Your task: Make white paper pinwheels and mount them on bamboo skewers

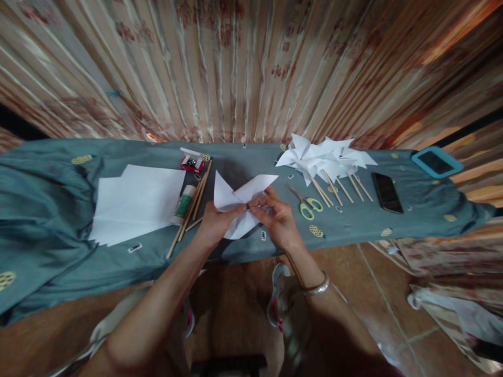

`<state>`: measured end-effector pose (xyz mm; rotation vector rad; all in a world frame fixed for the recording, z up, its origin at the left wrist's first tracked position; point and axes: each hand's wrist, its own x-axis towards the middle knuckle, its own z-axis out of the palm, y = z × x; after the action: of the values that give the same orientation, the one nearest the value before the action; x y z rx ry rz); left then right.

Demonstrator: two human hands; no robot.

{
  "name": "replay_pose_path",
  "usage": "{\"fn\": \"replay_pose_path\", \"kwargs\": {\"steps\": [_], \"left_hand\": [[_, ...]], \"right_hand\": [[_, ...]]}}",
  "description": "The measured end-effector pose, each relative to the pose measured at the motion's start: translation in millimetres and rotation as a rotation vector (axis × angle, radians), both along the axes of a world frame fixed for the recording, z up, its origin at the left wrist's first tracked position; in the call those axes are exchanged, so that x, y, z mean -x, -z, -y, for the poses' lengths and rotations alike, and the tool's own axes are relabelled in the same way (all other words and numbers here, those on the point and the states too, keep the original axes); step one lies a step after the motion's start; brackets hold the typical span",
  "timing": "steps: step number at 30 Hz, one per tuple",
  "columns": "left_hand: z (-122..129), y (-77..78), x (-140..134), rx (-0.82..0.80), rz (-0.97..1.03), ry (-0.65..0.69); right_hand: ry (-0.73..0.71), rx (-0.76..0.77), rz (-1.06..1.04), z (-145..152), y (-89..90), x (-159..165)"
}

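Note:
Between my hands is a white paper pinwheel [245, 197], its folded blades spread out above the cloth. My left hand [218, 220] grips it from the left, thumb pressed at the centre. From the right, my right hand [278, 215] pinches the same centre with thumb and fingertips; anything small under them is hidden. Left of my hands lie wooden sticks [193, 207] and a green and white glue stick [185, 203]. A small open red box [192, 161] with dark metal bits stands behind these. Scissors with pale green handles [308, 204] rest to the right.
White paper sheets [137, 201] are stacked on the left of the grey-green cloth [236, 255]. At the back right lie several pinwheels on sticks [326, 157]. Farther right are a dark phone [387, 193] and a blue-framed device [437, 161]. A patterned curtain [236, 68] hangs behind.

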<state>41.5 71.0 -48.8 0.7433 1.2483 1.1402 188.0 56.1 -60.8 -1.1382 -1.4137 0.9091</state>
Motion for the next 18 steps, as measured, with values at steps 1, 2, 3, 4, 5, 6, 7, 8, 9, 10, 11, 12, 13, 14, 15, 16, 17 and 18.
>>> {"fn": "replay_pose_path", "kwargs": {"steps": [1, 2, 3, 4, 5, 6, 7, 8, 9, 10, 11, 12, 13, 14, 15, 16, 17, 18], "left_hand": [[0.3, -0.4, 0.2, -0.016, 0.019, 0.001], [0.6, -0.7, 0.4, -0.03, 0.035, 0.001], [0.9, -1.1, 0.7, -0.038, 0.043, 0.0], [1.2, -1.4, 0.9, -0.036, 0.041, 0.001], [1.5, -1.6, 1.2, -0.031, 0.036, 0.001], [1.8, -1.7, 1.5, -0.024, 0.035, 0.004], [2.1, -1.6, 1.8, -0.017, 0.038, 0.011], [2.3, -1.0, 2.0, -0.012, 0.043, 0.017], [2.4, -0.2, 2.2, -0.009, 0.05, 0.02], [2.4, 1.0, 2.4, -0.011, 0.057, 0.025], [2.4, 2.4, 2.5, -0.014, 0.062, 0.029], [2.3, 3.9, 2.6, -0.013, 0.062, 0.034], [2.3, 5.3, 2.8, -0.011, 0.062, 0.035], [2.4, 6.4, 2.9, -0.006, 0.062, 0.037], [2.5, 7.1, 3.1, -0.005, 0.063, 0.041], [2.7, 7.5, 3.3, -0.007, 0.064, 0.046], [3.1, 7.4, 3.6, -0.012, 0.066, 0.05], [3.5, 7.1, 3.8, -0.019, 0.067, 0.055]], "right_hand": [[-0.002, 0.001, -0.008, 0.3, -0.1, 0.1], [-0.002, 0.004, -0.015, 0.6, -0.2, 0.2], [-0.003, 0.009, -0.019, 0.9, -0.3, 0.4], [-0.005, 0.016, -0.023, 1.3, -0.4, 0.7], [-0.008, 0.025, -0.027, 1.7, -0.4, 0.9], [-0.013, 0.034, -0.033, 2.1, -0.5, 1.1], [-0.02, 0.043, -0.042, 2.5, -0.6, 1.3], [-0.025, 0.051, -0.05, 2.9, -0.8, 1.4], [-0.028, 0.056, -0.058, 3.2, -1.1, 1.5], [-0.028, 0.058, -0.065, 3.4, -1.5, 1.5], [-0.027, 0.058, -0.07, 3.5, -1.9, 1.5], [-0.028, 0.06, -0.075, 3.6, -2.5, 1.4], [-0.031, 0.062, -0.078, 3.6, -3.0, 1.4], [-0.035, 0.066, -0.079, 3.6, -3.6, 1.4], [-0.04, 0.071, -0.079, 3.5, -4.2, 1.3], [-0.044, 0.077, -0.08, 3.5, -4.7, 1.3], [-0.047, 0.082, -0.081, 3.5, -5.2, 1.2], [-0.051, 0.088, -0.084, 3.4, -5.7, 1.1]]}}
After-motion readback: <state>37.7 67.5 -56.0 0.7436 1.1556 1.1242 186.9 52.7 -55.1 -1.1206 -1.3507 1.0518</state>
